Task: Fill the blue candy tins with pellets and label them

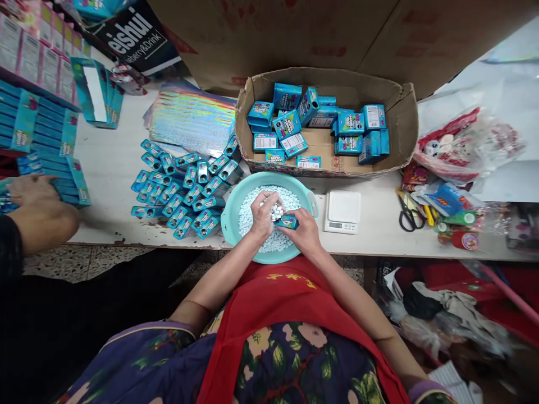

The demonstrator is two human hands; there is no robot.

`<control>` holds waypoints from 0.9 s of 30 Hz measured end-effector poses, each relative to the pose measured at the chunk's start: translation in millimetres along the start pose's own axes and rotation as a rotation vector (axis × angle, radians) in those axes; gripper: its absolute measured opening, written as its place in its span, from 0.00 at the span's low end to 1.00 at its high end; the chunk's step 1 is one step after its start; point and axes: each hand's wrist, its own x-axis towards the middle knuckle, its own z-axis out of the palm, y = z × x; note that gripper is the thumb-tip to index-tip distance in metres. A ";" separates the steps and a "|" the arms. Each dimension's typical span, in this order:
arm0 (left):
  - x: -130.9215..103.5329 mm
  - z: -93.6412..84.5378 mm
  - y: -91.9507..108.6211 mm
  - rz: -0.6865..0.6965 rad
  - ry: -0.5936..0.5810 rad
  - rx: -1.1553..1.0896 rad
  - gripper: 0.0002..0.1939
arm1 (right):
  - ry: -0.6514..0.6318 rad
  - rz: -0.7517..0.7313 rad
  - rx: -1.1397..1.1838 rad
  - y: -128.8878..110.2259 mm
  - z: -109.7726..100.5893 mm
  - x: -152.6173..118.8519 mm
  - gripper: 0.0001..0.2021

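Observation:
A turquoise basin point(228, 220) full of small pale blue candies point(269, 193) stands at the table's front edge. Above it my left hand point(264, 213) is cupped around a heap of the candies. My right hand point(304, 231) grips a small blue candy box point(288, 221), its end turned toward the candies in my left palm. Whether candies are passing into the box is hidden by my fingers. Left of the basin many similar blue boxes point(193, 193) stand packed together, several with round openings showing on top.
A cardboard carton point(328, 171) holding blue boxes lies behind the basin. A white scale point(343, 210) sits to the right, then scissors point(408, 213) and candy bags point(452, 199). Holographic sheets point(191, 120) lie at the back left. Another person's hand point(36, 191) is among stacked boxes point(46, 126) far left.

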 end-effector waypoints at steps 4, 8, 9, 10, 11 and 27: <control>-2.9 -3.3 0.0 0.049 0.003 0.032 0.11 | 0.015 0.030 0.080 3.7 4.6 0.6 0.18; -3.3 -6.1 -1.3 0.082 0.064 0.033 0.11 | 0.006 0.004 0.108 9.8 6.9 5.3 0.17; -3.6 -5.7 -2.3 0.086 0.079 0.039 0.11 | -0.005 -0.011 0.113 11.6 6.7 6.3 0.17; -4.3 -4.8 -3.7 0.090 0.090 0.044 0.11 | -0.015 -0.023 0.119 13.5 6.2 7.0 0.17; -5.4 -3.3 -5.5 0.092 0.101 0.045 0.11 | -0.022 -0.031 0.125 15.5 5.5 7.3 0.17; -39.7 33.2 -33.6 0.242 0.234 0.024 0.10 | -0.188 -0.147 0.239 47.1 -17.6 14.5 0.14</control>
